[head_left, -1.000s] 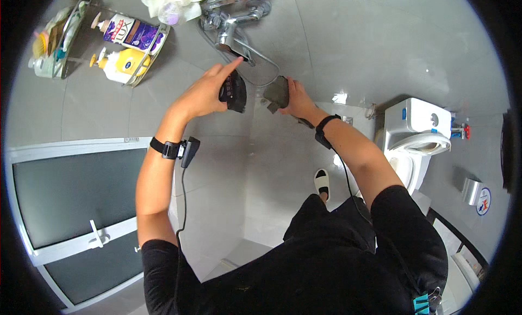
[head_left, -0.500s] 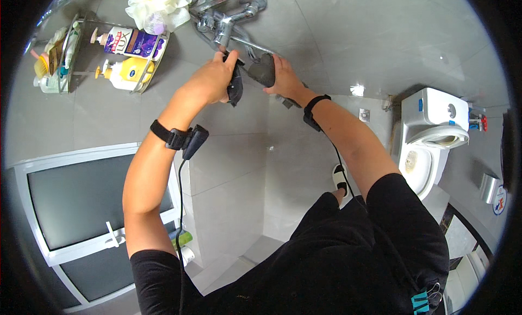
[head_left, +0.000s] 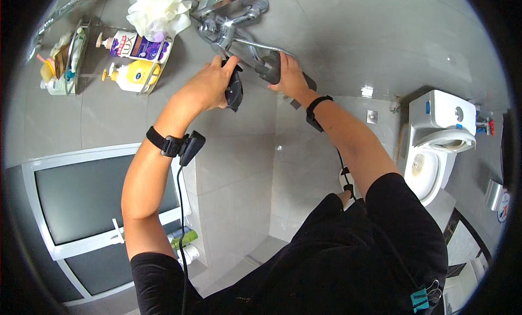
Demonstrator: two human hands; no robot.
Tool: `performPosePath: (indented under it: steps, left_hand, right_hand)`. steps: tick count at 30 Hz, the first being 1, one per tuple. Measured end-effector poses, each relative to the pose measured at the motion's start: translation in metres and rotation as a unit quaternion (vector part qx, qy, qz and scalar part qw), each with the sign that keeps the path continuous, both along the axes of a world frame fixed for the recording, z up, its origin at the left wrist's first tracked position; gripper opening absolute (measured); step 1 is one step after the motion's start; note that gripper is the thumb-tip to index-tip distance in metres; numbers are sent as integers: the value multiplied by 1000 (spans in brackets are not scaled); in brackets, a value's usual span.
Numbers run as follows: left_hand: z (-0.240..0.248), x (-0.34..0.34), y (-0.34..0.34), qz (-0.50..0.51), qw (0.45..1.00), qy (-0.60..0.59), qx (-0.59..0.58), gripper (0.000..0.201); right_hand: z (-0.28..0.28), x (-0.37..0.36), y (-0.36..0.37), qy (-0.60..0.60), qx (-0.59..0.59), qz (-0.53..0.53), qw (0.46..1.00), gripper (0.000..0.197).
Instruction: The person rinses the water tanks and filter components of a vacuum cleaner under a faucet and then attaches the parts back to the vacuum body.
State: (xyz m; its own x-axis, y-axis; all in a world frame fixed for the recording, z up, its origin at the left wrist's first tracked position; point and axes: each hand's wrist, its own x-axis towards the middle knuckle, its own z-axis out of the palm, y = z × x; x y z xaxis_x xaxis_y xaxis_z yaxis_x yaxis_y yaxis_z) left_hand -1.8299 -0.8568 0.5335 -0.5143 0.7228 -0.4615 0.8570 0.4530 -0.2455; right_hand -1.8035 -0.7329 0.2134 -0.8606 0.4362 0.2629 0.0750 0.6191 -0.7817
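Below the chrome mixer tap [head_left: 223, 35] on the wall, both my hands are raised with a dark thing in each. My left hand [head_left: 209, 84] is closed around a black, curved thing [head_left: 234, 92] that hangs past the fingers; its kind is unclear. My right hand [head_left: 291, 78] grips a dark grey thing [head_left: 269, 68] with a rounded end like a shoe sole, close under the tap. Part of it shows beyond the wrist, and the fingers hide the rest. A small gap separates the two things. Each wrist wears a black strap with a cable.
A wire rack with a pump bottle [head_left: 138, 46] and a yellow bottle [head_left: 133, 76] hangs left, near a white bath puff [head_left: 157, 13]. A toilet [head_left: 427, 168] stands right, by a floor drain [head_left: 372, 116]. A framed glass door [head_left: 103, 201] is lower left.
My right hand has shifted slightly right with the grey thing, widening the gap to the black one. My left hand keeps its hold. The whole view has shifted a little.
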Motion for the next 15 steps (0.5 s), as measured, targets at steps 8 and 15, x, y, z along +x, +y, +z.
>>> performPosePath:
  steps: [8,15]
  left_hand:
    - [-5,-6,-10,3,999,-15,31,103]
    - [-10,-5,-12,6,998,-22,59,105]
  right_hand:
    - [-5,-15,-14,-38,47,-37,998,132]
    - [-19,-24,-19,74,16,-100,992,132]
